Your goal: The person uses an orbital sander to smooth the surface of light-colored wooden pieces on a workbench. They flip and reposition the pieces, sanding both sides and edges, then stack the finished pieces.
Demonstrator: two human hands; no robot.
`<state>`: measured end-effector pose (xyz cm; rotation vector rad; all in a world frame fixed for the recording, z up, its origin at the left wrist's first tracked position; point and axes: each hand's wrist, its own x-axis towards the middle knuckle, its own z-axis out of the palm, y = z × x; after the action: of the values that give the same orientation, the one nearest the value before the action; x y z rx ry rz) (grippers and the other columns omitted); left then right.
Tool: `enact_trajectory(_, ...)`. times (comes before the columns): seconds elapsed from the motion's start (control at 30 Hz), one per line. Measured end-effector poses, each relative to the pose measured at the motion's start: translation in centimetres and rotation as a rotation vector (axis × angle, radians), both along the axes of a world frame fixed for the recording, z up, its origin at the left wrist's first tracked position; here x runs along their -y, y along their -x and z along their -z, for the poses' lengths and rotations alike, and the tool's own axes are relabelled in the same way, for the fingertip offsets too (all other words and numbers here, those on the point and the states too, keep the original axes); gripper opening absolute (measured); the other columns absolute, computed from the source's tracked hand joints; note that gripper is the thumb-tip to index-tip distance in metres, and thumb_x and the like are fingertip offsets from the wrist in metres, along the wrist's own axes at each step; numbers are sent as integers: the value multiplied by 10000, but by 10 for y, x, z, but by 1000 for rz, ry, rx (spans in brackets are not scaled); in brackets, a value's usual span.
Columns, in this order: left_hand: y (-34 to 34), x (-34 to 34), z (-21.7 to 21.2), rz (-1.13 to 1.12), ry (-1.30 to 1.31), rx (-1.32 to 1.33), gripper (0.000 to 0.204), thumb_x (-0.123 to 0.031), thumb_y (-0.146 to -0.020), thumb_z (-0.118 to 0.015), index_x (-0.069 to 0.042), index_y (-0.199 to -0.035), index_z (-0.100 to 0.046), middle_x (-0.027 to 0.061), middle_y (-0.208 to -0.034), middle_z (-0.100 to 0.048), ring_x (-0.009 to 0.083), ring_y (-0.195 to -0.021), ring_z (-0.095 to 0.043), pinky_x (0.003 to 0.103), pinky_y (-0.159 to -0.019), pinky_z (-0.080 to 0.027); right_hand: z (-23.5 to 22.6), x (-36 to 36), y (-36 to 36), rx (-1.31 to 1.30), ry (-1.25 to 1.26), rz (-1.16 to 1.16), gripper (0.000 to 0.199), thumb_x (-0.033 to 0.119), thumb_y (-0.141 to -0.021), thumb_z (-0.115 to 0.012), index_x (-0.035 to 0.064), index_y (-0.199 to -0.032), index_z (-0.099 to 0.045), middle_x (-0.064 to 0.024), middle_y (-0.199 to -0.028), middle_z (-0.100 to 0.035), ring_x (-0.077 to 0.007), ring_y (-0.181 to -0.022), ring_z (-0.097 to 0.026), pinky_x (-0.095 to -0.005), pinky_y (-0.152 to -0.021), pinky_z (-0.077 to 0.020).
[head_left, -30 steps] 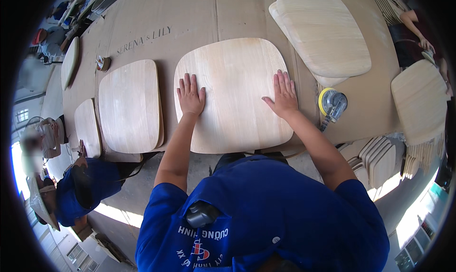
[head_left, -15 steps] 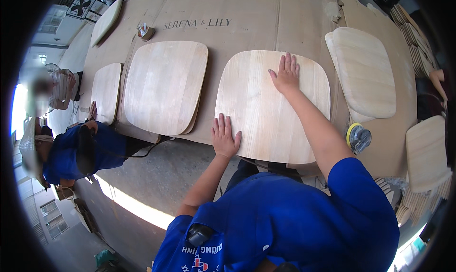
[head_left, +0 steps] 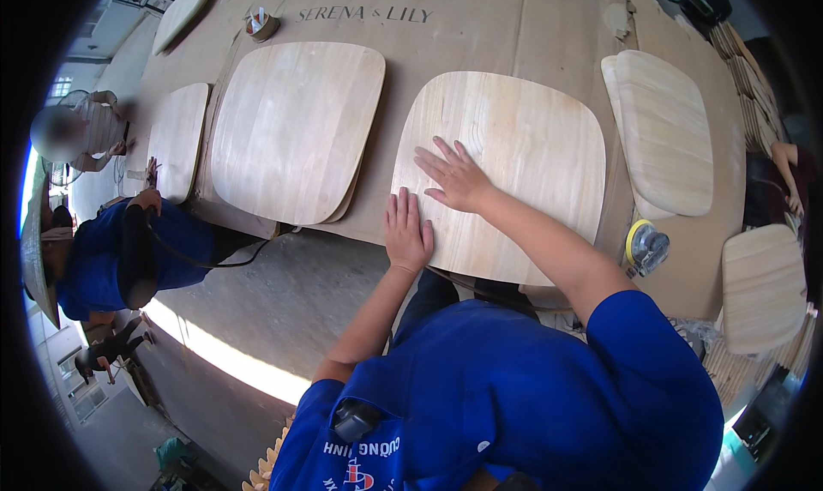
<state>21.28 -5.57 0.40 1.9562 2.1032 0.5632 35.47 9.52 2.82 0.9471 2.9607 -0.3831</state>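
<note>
A pale wooden seat panel (head_left: 523,156) with rounded corners lies flat in front of me on a cardboard-covered table (head_left: 480,28). My right hand (head_left: 456,178) rests on its left half, fingers spread and palm down. At the panel's left edge, my left hand (head_left: 407,232) lies flat with its fingers stretched out, partly over the edge. Neither hand holds anything. To the right of the panel sits a round sander (head_left: 646,247) with a yellow pad rim, apart from both hands.
Stacked wooden panels lie left (head_left: 296,131) and right (head_left: 664,135) of mine. A small round container (head_left: 261,26) stands at the far left. At the left, a co-worker in blue (head_left: 129,251) works at another panel (head_left: 178,139). More panels (head_left: 763,289) are piled at lower right.
My right hand has slid from the panel's far right part toward its left side, nearer to my left hand. The left hand stays at the left edge.
</note>
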Motion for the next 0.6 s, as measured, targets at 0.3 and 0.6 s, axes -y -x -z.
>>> enact_trajectory(0.3,-7,-94,-18,34,119,-183,562,-384,-902,-549,-289,-1441,-421,184,-1542,-254,492,-1352,-273,579,-1060,-302,-6,47,-80,0,128,187,745,481,-914,-533,116,-1505,-263,-29,-1582,-211,-283,-1462,-153,-492,-1176,-160)
enact_trajectory(0.6,-17,-190,-36,0,333,-224,537,-516,-950,-455,-365,-1458,-370,163,-1552,-233,389,-1246,-441,463,-1021,-388,-18,77,-179,26,139,504,806,411,-862,-633,94,-1502,-258,-54,-1585,-207,-310,-1464,-148,-543,-1162,-143)
